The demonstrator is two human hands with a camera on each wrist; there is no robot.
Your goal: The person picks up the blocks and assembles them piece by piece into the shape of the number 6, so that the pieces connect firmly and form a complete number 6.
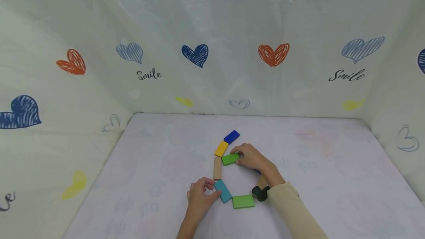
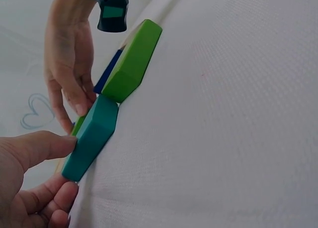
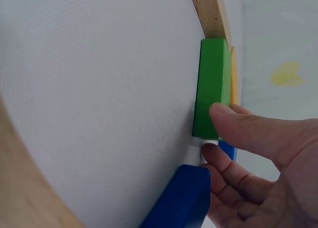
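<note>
My left hand [image 1: 200, 196] pinches a teal block [image 1: 223, 191] between thumb and fingers; in the left wrist view the thumb presses one side of the teal block [image 2: 92, 138]. Farther back, my right hand [image 1: 253, 157] holds one end of a green block [image 1: 229, 159]. The right thumb lies on this green block [image 3: 212, 89] in the right wrist view, with fingers curled by its end. The green block's other end meets a plain wooden block [image 1: 217, 168]. Beyond stand a yellow block [image 1: 221, 148] and a dark blue block [image 1: 231, 137], joined end to end.
A light green block [image 1: 243, 201] touches the teal one, nearer the person. Under the right forearm, another wooden block [image 1: 261, 182] and a blue block [image 3: 181, 198] are partly hidden. All lie on a white cloth-covered table [image 1: 159, 165] before a heart-printed curtain [image 1: 232, 17].
</note>
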